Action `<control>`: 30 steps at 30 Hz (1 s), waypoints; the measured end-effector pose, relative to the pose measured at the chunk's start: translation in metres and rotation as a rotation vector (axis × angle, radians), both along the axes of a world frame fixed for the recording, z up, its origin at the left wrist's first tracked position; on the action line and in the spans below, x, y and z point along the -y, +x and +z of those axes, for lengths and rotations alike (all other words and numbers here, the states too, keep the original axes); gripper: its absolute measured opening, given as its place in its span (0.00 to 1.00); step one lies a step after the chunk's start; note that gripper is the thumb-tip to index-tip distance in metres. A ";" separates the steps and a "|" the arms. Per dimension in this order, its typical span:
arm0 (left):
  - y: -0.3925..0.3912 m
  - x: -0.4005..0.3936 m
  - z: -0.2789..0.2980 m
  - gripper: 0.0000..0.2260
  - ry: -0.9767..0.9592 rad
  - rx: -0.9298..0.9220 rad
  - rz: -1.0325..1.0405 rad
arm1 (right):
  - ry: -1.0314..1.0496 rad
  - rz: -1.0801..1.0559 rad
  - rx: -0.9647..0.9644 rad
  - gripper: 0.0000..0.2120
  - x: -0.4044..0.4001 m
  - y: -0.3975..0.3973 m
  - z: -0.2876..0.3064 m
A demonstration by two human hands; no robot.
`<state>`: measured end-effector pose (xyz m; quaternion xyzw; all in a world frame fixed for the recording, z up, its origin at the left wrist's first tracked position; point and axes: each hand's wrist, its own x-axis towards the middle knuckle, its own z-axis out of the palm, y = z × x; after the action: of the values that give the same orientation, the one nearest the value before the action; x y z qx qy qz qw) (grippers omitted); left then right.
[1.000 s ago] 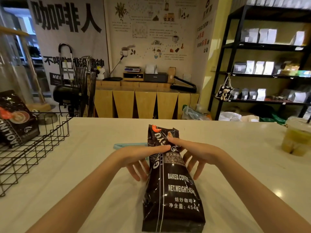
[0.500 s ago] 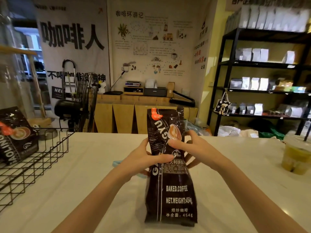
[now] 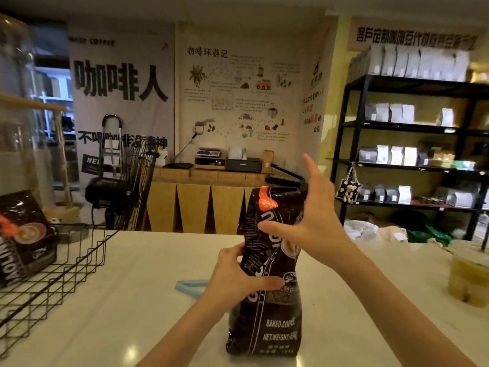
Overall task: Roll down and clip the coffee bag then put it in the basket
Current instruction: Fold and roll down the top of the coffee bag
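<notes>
On the bench — coffee bag (image 3: 267,282) upright, top unrolled.
Left hand (image 3: 238,276) grips its middle; right hand (image 3: 315,229) spread — next, roll down.

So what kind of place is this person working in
Most likely a coffee shop or roastery storefront. Black shelves on the right hold rows of white bags, a big wall poster shows coffee drawings, and a coffee bag stands on the white counter.

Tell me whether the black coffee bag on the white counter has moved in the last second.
Yes. The black coffee bag has been tipped up from lying flat to standing upright, beside the light blue plastic clip on the white counter.
</notes>
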<state>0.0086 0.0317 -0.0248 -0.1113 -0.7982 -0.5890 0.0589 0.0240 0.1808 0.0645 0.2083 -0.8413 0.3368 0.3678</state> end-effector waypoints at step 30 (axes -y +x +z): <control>0.004 -0.023 -0.027 0.20 0.467 -0.153 0.062 | 0.762 -0.098 0.091 0.11 0.020 -0.049 0.058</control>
<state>0.0122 0.0547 -0.0523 -0.1144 -0.6365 -0.7455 0.1611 -0.0251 0.1605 0.1229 0.2745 -0.9306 -0.0090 0.2420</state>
